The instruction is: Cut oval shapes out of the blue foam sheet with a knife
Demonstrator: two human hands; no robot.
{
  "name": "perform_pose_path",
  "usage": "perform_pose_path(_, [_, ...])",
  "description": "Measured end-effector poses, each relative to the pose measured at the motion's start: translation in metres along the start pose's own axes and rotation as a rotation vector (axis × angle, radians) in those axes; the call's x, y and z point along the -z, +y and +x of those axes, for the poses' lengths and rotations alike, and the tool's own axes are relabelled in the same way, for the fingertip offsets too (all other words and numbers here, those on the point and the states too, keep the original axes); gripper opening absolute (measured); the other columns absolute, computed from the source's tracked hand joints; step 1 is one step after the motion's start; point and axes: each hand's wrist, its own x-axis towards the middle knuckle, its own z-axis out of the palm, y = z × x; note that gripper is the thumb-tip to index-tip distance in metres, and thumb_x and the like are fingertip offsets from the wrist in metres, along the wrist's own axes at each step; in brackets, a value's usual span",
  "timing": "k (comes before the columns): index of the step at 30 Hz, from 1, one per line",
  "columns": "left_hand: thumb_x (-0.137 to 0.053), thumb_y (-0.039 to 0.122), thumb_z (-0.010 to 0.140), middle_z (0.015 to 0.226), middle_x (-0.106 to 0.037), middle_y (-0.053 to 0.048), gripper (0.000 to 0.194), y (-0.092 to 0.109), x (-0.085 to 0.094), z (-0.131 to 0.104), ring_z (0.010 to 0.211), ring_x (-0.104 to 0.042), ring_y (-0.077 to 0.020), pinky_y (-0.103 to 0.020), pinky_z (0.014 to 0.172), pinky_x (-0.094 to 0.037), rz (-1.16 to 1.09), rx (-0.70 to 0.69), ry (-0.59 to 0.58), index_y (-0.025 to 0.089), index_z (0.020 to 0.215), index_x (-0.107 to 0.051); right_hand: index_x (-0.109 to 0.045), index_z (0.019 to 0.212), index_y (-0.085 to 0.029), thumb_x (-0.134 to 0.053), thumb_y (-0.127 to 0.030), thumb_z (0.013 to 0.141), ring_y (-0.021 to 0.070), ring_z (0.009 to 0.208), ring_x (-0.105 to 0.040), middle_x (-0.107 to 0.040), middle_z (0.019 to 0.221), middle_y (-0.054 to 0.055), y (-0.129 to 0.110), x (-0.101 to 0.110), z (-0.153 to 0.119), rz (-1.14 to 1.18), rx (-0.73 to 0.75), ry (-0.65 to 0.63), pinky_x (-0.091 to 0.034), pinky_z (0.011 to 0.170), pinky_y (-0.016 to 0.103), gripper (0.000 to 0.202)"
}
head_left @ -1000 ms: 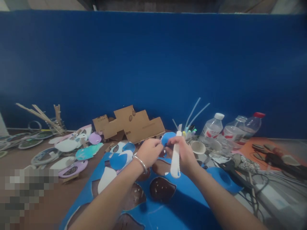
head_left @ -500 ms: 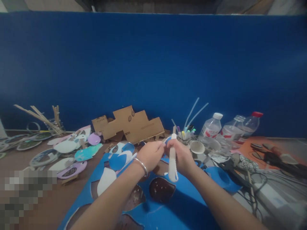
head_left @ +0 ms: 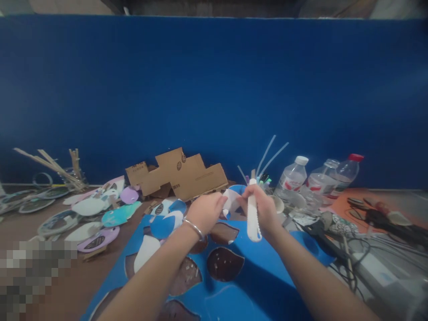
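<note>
My left hand [head_left: 207, 213], with a bangle at the wrist, pinches the left edge of a small white-and-blue cut-out piece [head_left: 231, 201]. My right hand [head_left: 262, 206] is closed round a white utility knife [head_left: 253, 216], blade up, and its fingers also meet the piece's right side. Below both hands lies a blue foam sheet [head_left: 230, 305] with several leaf-shaped holes showing the brown table. A white cut-out [head_left: 147, 252] and a blue cut-out [head_left: 162, 226] rest on its left part.
Cut cardboard [head_left: 197, 176] leans at the back. Purple, teal and white fish-like cut-outs [head_left: 120, 215] lie left, near sticks in a jar [head_left: 75, 176]. On the right stand plastic bottles [head_left: 294, 176], with black cables [head_left: 354, 254] and an orange sheet [head_left: 371, 214] nearby.
My hands have moved slightly apart, the right one rightward and up with the utility knife. More of the white-and-blue piece now shows between them.
</note>
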Motion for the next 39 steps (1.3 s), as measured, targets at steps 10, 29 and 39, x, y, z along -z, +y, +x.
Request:
perform_pose_path(10, [-0.029, 0.044, 0.086, 0.057, -0.060, -0.001, 0.039, -0.008, 0.017, 0.002, 0.054, -0.057, -0.0156, -0.026, 0.054, -0.037, -0.138, 0.061, -0.002, 0.018, 0.063, -0.047, -0.042, 0.075, -0.021, -0.056, -0.030, 0.074, 0.0092, 0.049, -0.043, -0.049, 0.063, -0.004, 0.007, 0.016, 0.013, 0.036, 0.012, 0.175, -0.038, 0.048, 0.022, 0.016])
perform_pose_path(29, [-0.031, 0.045, 0.084, 0.057, -0.060, -0.002, 0.039, -0.010, 0.036, -0.003, 0.053, -0.057, -0.0171, -0.027, 0.053, -0.039, -0.217, 0.080, 0.026, 0.018, 0.065, -0.052, -0.044, 0.074, -0.021, -0.061, -0.037, 0.071, 0.0111, 0.053, -0.050, -0.053, 0.063, -0.003, 0.024, 0.040, 0.026, -0.035, 0.003, 0.315, -0.040, 0.050, 0.023, 0.023])
perform_pose_path(39, [-0.032, 0.046, 0.083, 0.056, -0.061, -0.003, 0.040, -0.036, 0.052, 0.001, 0.052, -0.057, -0.0169, -0.026, 0.051, -0.038, -0.151, 0.181, 0.205, 0.017, 0.072, -0.056, -0.046, 0.075, -0.020, -0.057, -0.038, 0.070, 0.0126, 0.051, -0.044, -0.050, 0.061, -0.003, 0.066, 0.066, 0.032, -0.224, -0.086, 0.372, -0.035, 0.050, 0.025, 0.021])
